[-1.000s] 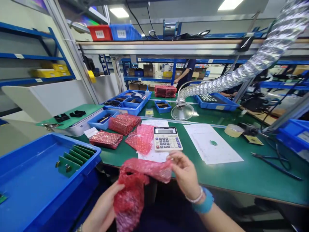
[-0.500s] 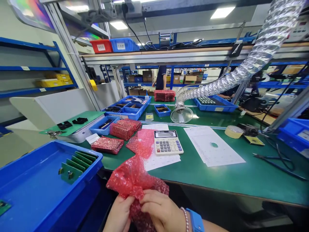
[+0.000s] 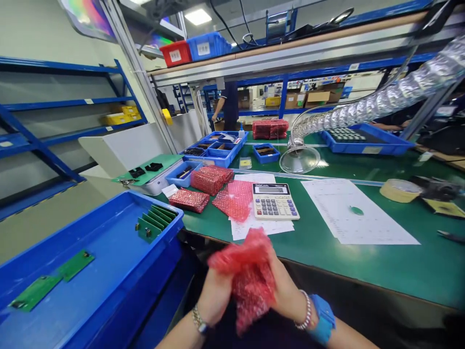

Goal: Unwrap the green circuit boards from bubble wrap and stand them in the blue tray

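Observation:
Both my hands hold a red bubble-wrap bag [image 3: 248, 271] just below the near edge of the green table [image 3: 327, 247]. My left hand [image 3: 217, 293] grips its left side with curled fingers. My right hand [image 3: 286, 291], with a bead bracelet and a blue band at the wrist, closes on its right side. The bag is crumpled between them, its lower part hanging down. What is inside the bag is hidden.
A blue tray [image 3: 90, 261] on my left holds green circuit boards [image 3: 154, 223]. On the table lie a calculator [image 3: 274, 201], papers [image 3: 358, 213], red wrapped packs [image 3: 207, 186], small blue bins [image 3: 212, 148], a tape roll [image 3: 399, 190] and a foil extraction hose [image 3: 366, 114]. A person stands far behind the shelves.
The view swung left and down. My hands turned and bunched the red bag, bringing it up between both palms. More of the blue tray and its boards came into sight.

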### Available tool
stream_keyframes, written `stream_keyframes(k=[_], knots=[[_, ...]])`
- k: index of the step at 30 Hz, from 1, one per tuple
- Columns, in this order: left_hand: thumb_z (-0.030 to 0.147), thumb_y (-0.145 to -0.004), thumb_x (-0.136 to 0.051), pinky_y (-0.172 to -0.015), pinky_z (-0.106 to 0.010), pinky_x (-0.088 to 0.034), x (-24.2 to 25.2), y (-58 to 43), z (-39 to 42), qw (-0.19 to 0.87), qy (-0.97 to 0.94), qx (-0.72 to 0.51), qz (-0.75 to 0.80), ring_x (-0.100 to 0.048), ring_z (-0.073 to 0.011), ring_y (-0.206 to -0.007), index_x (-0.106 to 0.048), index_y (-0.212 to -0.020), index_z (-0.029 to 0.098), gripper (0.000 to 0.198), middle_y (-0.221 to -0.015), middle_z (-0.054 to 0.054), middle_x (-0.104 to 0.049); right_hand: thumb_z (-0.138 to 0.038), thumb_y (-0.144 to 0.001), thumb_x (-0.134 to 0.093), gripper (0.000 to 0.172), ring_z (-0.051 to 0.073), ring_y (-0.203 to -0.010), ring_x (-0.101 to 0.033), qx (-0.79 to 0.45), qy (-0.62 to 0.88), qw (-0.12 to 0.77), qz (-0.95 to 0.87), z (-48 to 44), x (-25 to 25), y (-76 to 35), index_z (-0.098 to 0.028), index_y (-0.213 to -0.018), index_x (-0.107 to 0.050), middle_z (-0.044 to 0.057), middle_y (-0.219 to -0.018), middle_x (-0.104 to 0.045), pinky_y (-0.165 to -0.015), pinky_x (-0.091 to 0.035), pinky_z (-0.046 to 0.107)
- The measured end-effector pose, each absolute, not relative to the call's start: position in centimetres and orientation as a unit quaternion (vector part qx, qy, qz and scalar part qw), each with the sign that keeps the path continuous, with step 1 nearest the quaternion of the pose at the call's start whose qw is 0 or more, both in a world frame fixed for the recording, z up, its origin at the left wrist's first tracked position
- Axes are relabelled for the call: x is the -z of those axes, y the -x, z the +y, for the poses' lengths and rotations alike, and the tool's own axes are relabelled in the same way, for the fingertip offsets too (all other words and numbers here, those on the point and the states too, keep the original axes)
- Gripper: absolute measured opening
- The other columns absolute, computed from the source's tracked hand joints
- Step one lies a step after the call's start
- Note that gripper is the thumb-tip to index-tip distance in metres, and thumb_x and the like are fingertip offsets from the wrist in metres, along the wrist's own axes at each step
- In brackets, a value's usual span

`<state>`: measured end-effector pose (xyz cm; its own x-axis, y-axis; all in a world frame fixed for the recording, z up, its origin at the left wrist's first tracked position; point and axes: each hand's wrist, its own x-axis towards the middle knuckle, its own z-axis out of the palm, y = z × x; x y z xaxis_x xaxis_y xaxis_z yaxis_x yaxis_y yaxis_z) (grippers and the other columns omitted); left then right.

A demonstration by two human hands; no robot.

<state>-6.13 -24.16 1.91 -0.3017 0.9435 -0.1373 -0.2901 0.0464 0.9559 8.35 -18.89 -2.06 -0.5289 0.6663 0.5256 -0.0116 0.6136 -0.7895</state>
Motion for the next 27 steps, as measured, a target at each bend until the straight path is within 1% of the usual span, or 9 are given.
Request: stream_keyframes(k=[3, 6, 8, 10, 14, 18, 22, 24, 27], knots=[[0.029, -0.072, -0.062, -0.068, -0.03, -0.047, -0.5, 4.8, -24.6, 0.542, -0.446, -0.468, 0.537, -0.057, -0.0168, -0.065, -0.067, -0.077, 0.013, 0.017, -0.072, -0.006, -0.065, -0.02, -0.079, -0.054, 0.056, 0.024, -0.114, -0.05, -0.446, 0.2, 0.454, -0.745, -18.8, 1.6, -8.3, -0.022, -0.132, -0.037, 0.011, -0.128, -0.049, -0.096, -0.041, 0.04], [0.032, -0.08, -0.053, -0.071, -0.03, -0.048, -0.2, 5.9, -23.7, 0.565, -0.509, -0.382, 0.524, -0.059, -0.0184, -0.077, -0.064, -0.098, 0.015, 0.027, -0.088, -0.008, -0.065, -0.013, -0.078, -0.049, 0.028, 0.018, -0.087, -0.061, -0.465, 0.259, 0.496, -0.686, -16.7, 0.8, -10.4, -0.022, -0.102, -0.06, 0.004, -0.096, -0.065, -0.079, -0.05, 0.032], [0.033, -0.082, -0.051, -0.083, -0.032, -0.046, -0.3, 7.7, -22.1, 0.491, -0.555, -0.376, 0.556, -0.056, -0.021, -0.098, -0.055, -0.116, 0.019, 0.037, -0.112, -0.009, -0.059, -0.01, -0.075, -0.05, 0.032, 0.018, -0.087, -0.061, -0.435, 0.334, 0.576, -0.606, -14.5, 0.4, -12.8, -0.021, -0.103, -0.058, 0.004, -0.097, -0.065, -0.08, -0.05, 0.032], [0.033, -0.08, -0.053, -0.094, -0.035, -0.041, -0.4, 9.7, -19.8, 0.339, -0.624, -0.366, 0.601, -0.049, -0.0224, -0.111, -0.053, -0.118, 0.019, 0.04, -0.122, -0.01, -0.053, -0.012, -0.074, -0.05, 0.037, 0.021, -0.095, -0.059, -0.371, 0.413, 0.61, -0.566, -12.1, 0.1, -15.7, -0.018, -0.11, -0.053, 0.007, -0.105, -0.062, -0.085, -0.048, 0.036], [0.03, -0.081, -0.049, -0.102, -0.038, -0.032, -0.4, 12.0, -15.0, 0.119, -0.713, -0.293, 0.626, -0.044, -0.0235, -0.117, -0.054, -0.117, 0.015, 0.039, -0.124, -0.013, -0.05, -0.019, -0.074, -0.045, 0.037, 0.023, -0.091, -0.06, -0.27, 0.549, 0.52, -0.596, -7.1, 0.7, -20.3, -0.014, -0.11, -0.05, 0.012, -0.102, -0.061, -0.079, -0.049, 0.04], [0.032, -0.082, -0.048, -0.104, -0.04, -0.029, 0.3, 11.5, -12.5, 0.043, -0.754, -0.22, 0.618, -0.036, -0.0263, -0.124, -0.048, -0.124, 0.013, 0.047, -0.134, -0.016, -0.041, -0.022, -0.064, -0.056, 0.056, 0.03, -0.095, -0.057, -0.227, 0.598, 0.448, -0.625, -2.5, 0.6, -22.3, -0.008, -0.117, -0.046, 0.018, -0.104, -0.059, -0.084, -0.045, 0.048], [0.039, -0.079, -0.053, -0.104, -0.049, -0.023, 1.6, 10.6, -11.7, 0.014, -0.762, -0.152, 0.629, -0.025, -0.0311, -0.131, -0.042, -0.131, 0.02, 0.057, -0.142, -0.014, -0.032, -0.019, -0.066, -0.054, 0.071, 0.032, -0.13, -0.022, -0.11, 0.578, 0.444, -0.676, -0.3, -1.6, -20.6, -0.007, -0.132, -0.029, 0.021, -0.138, -0.029, -0.107, -0.019, 0.051], [0.043, -0.079, -0.051, -0.104, -0.051, -0.021, 2.2, 10.8, -11.3, 0.0, -0.75, -0.148, 0.644, -0.022, -0.0316, -0.132, -0.039, -0.133, 0.021, 0.059, -0.143, -0.014, -0.029, -0.019, -0.073, -0.049, 0.07, 0.027, -0.134, -0.014, -0.04, 0.496, 0.364, -0.787, -0.4, -2.2, -18.2, -0.009, -0.137, -0.021, 0.018, -0.143, -0.021, -0.109, -0.016, 0.048], [0.047, -0.08, -0.049, -0.104, -0.054, -0.017, 3.1, 11.6, -10.4, -0.005, -0.735, -0.166, 0.657, -0.019, -0.0313, -0.133, -0.038, -0.134, 0.02, 0.061, -0.145, -0.014, -0.025, -0.032, -0.073, -0.057, 0.069, 0.028, -0.131, -0.024, 0.006, 0.351, 0.179, -0.919, -1.1, -1.2, -13.9, -0.019, -0.136, -0.029, 0.012, -0.141, -0.03, -0.104, -0.025, 0.049]])
